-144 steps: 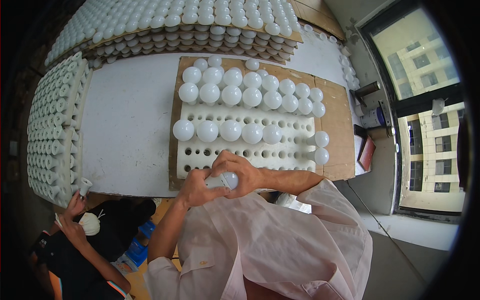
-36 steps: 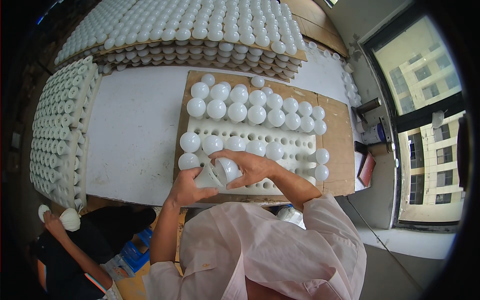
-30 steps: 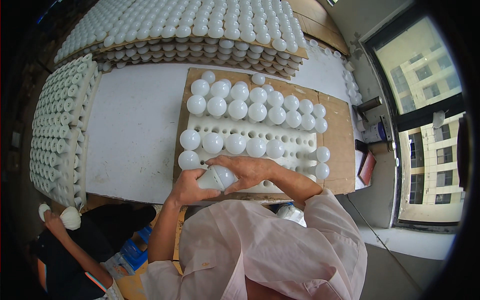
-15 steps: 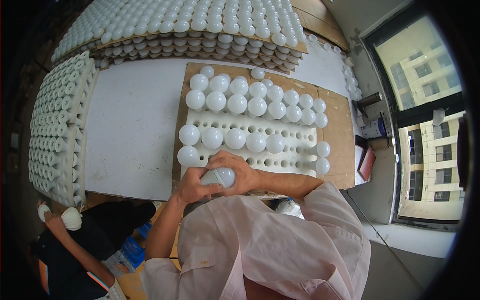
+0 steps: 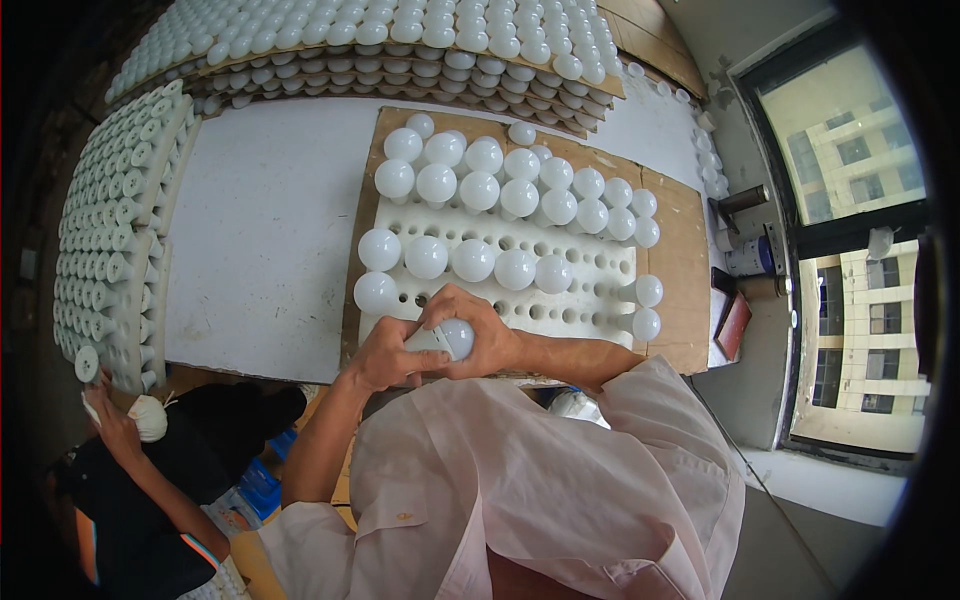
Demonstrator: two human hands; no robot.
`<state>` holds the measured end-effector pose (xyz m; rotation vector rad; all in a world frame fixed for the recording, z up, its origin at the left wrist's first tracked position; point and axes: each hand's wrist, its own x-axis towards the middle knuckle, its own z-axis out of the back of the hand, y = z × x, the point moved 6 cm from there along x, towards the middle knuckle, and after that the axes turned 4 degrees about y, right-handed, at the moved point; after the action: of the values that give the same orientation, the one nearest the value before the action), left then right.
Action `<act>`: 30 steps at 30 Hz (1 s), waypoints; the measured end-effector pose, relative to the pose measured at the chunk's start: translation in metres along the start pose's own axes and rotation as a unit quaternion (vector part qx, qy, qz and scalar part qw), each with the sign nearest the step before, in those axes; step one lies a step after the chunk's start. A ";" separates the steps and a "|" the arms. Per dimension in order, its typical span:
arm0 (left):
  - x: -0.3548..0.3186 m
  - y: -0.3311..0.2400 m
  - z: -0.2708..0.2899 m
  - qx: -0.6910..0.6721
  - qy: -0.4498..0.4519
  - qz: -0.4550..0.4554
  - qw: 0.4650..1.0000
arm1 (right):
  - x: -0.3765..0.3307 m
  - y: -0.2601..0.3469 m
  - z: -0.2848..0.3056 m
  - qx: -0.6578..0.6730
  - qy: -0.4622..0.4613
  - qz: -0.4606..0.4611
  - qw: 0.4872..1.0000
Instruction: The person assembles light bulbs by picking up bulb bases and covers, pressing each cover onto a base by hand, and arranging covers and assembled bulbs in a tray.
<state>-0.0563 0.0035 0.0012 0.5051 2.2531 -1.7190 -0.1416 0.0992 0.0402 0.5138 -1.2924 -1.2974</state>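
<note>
A white light bulb (image 5: 458,339) with a round dome is held in front of my chest, lying roughly sideways, its dome toward the right. My left hand (image 5: 380,355) closes around its white body. My right hand (image 5: 487,338) wraps over the dome from the far and right sides. Fingers hide part of the bulb, including its base end. Just beyond my hands lies a white foam tray (image 5: 440,216) with rows of round holes. Several white bulbs (image 5: 472,261) stand in it, domes up. The tray rests on brown cardboard (image 5: 675,240).
Stacked boards of many bulbs (image 5: 340,35) fill the far side. At left stand foam trays of white bulb bodies (image 5: 110,265), with another person's hand (image 5: 120,435) near them. A tape roll (image 5: 748,257) and a dark red object (image 5: 733,327) lie by the window at right.
Both hands keep hold of the bulb, with only a slight shift. The other person's hand at the left has moved up to the tray edge. My view has tilted a little.
</note>
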 end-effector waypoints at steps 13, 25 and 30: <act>-0.011 -0.010 0.006 0.054 0.018 -0.042 0.998 | 0.007 0.012 -0.011 -0.011 0.069 0.080 0.994; -0.001 0.003 0.003 0.044 0.051 -0.011 0.998 | -0.004 -0.007 -0.010 -0.003 0.090 0.052 0.995; 0.008 0.058 0.011 -0.258 0.110 0.061 0.958 | -0.005 -0.025 -0.010 0.058 0.076 -0.054 0.994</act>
<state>-0.0383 0.0078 -0.0557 0.7156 2.6283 -0.9931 -0.1421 0.0933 0.0133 0.7589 -1.2302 -1.2503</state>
